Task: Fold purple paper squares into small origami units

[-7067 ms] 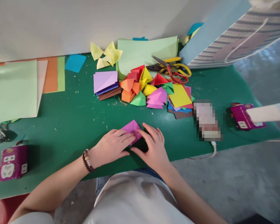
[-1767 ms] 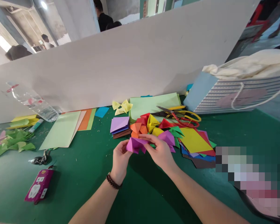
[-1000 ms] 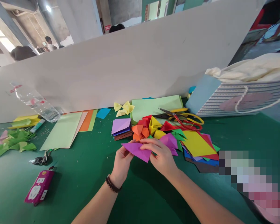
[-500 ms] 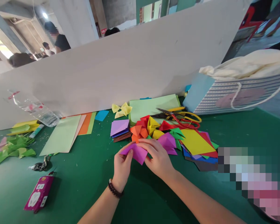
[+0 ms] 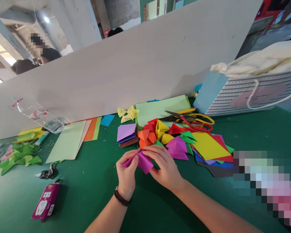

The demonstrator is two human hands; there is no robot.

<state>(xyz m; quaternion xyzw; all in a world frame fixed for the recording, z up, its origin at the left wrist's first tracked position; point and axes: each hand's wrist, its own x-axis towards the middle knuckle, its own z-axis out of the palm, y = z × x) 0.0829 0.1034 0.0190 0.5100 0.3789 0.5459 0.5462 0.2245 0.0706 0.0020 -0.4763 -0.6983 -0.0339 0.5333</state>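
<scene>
Pinching a folded magenta origami paper [image 5: 144, 164], the left hand [image 5: 126, 171] and right hand [image 5: 163, 166] close on it from either side, fingers curled over the crisp creases, just above the green work mat [image 5: 87, 204]. A beaded bracelet [image 5: 121, 198] circles the left wrist. Just beyond lies a pile of folded paper triangles [image 5: 160, 136], with red-and-yellow-handled scissors [image 5: 189, 119] behind.

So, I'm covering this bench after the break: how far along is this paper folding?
Done: a heap of folded paper pieces in orange, red and yellow lies mid-bench. In hand: a folded magenta sheet, held between the left hand and right hand. Left: flat, unfolded paper remains, such as the yellow sheet and pale green sheet.
</scene>
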